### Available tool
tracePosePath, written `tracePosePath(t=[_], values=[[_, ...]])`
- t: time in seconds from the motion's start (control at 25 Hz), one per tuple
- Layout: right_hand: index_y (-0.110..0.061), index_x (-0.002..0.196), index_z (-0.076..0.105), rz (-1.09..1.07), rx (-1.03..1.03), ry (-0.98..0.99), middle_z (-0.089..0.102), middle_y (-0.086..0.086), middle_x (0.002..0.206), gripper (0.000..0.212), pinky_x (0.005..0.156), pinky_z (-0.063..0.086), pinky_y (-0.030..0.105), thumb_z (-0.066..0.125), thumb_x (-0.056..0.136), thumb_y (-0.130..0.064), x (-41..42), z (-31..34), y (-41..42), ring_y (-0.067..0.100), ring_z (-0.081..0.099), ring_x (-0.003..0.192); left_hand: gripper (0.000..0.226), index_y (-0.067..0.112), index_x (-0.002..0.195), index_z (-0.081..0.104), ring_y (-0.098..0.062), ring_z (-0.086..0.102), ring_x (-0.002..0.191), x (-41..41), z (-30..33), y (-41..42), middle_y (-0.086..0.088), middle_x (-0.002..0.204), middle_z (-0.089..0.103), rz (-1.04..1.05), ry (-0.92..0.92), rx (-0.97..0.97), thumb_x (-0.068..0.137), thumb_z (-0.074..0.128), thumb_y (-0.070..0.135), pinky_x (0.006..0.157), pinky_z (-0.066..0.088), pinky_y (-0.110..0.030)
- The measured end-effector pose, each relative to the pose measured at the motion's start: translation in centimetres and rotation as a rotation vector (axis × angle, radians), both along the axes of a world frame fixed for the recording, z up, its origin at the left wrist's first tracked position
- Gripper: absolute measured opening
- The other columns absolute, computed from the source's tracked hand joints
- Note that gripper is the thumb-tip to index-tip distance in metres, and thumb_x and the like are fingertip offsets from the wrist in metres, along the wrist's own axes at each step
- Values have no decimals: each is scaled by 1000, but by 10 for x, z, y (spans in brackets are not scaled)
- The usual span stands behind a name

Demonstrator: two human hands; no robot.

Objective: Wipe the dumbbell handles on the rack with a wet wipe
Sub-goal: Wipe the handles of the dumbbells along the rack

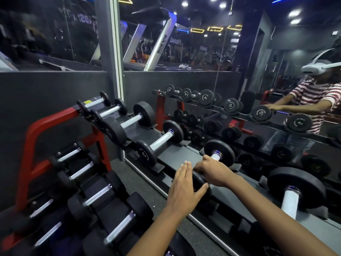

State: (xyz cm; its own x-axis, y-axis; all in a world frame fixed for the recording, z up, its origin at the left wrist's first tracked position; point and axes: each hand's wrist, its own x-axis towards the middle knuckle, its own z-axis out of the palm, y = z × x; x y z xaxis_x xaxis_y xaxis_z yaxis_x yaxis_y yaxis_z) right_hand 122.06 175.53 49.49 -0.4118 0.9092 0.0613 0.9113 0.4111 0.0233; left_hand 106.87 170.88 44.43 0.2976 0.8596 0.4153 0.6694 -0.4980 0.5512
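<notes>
A black dumbbell (219, 150) lies on the top shelf of the rack (177, 156) in front of me. My right hand (212, 170) is curled round its metal handle, of which only the far end shows. No wipe is visible under the fingers. My left hand (184, 189) lies flat with straight fingers on the near black weight plate of the same dumbbell. Further dumbbells (160, 141) line the shelf to the left, and another (293, 191) stands to the right.
The rack has a red frame (33, 137) with lower shelves holding several dumbbells (120, 226). A mirror wall (258, 89) runs right behind the rack and reflects a person in a striped shirt. Dark speckled floor lies below.
</notes>
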Motion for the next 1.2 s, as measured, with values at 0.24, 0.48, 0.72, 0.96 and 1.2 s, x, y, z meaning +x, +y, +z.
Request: tracePosePath(t=[0.24,0.48,0.72,0.96,1.2], values=[[-27,113,63,-99,-40,-216,60,-12,115,34,75,43,29,46,91,-6,7,14,23,10,39,103,100,13,151,4,-14,2,146,-2,2,0,-1,159,7,0,7,-23,73,23,73,110,1,-19],[-28,116,61,-280,53,-220,57,-9,114,28,81,49,31,48,94,-18,25,8,33,15,44,112,98,14,151,6,-13,4,146,-1,0,2,0,159,9,6,12,-3,76,27,73,110,2,-20],[-22,112,67,-107,-268,304,67,-6,111,52,91,51,32,39,80,9,12,1,3,9,61,104,92,13,151,9,-12,6,145,-1,-3,4,0,158,12,5,-22,25,84,43,66,110,3,-19],[-27,103,71,-569,280,589,64,4,99,47,77,43,26,47,78,4,19,-27,-25,20,56,98,91,13,151,9,-13,7,145,0,-4,4,-1,158,13,-2,-14,17,84,39,67,115,9,-23],[-15,78,72,-567,54,922,71,-2,75,7,69,53,24,69,78,-8,-2,-48,-46,11,68,79,91,13,151,10,-12,8,145,-1,-4,5,-1,158,14,5,-16,18,84,42,66,116,12,-24]])
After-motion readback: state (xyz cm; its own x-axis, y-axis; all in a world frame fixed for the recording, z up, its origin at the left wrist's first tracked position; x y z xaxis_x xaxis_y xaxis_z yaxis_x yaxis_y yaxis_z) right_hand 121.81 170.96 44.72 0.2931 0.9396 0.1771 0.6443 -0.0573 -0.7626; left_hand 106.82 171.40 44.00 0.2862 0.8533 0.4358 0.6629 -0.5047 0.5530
